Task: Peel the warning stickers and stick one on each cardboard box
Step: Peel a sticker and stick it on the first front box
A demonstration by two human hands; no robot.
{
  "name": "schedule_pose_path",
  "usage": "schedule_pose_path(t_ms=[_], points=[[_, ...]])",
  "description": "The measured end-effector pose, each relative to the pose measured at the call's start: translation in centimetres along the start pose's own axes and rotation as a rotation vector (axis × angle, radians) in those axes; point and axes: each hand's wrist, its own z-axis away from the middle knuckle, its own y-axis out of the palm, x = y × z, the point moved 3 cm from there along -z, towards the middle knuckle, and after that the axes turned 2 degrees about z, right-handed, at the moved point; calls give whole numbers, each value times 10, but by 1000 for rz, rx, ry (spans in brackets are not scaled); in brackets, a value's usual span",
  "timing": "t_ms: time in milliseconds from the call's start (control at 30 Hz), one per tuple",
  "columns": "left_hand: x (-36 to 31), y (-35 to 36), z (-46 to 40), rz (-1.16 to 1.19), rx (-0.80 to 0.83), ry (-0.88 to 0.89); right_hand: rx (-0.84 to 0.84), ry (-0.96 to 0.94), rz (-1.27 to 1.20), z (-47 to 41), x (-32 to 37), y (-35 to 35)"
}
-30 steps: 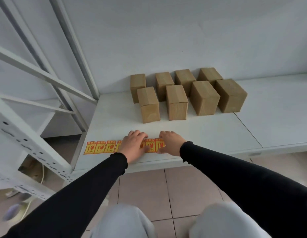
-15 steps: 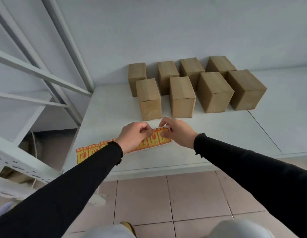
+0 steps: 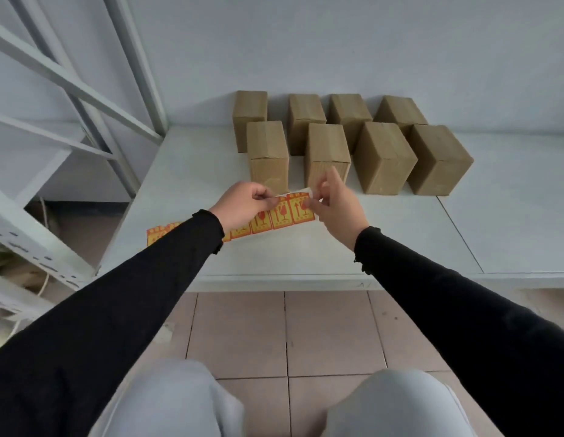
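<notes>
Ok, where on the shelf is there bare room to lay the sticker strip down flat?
Bare shelf lies left of the boxes, also along the front edge under the right hand. Right of the seam is open too. The back middle is crowded.

The white table (image 3: 384, 241) stands against a pale wall. A thin line runs across its top on the right side. Eight brown cardboard boxes (image 3: 328, 152) stand on it in two rows of four, near the wall. The back row is partly hidden by the front row. The left end of the sticker strip (image 3: 156, 236) lies near the table's front edge.
</notes>
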Motion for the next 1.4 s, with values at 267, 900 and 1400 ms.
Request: schedule_pose_path(t_ms=[267, 900, 1400], points=[[-33, -3, 45, 44, -187, 30, -103, -152, 42, 34, 31, -24], [-23, -24, 20, 170, -254, -49, -192, -271, 144, -21, 48, -11], [-9, -40, 4, -75, -320, 164, -187, -45, -267, -104, 55, -23]])
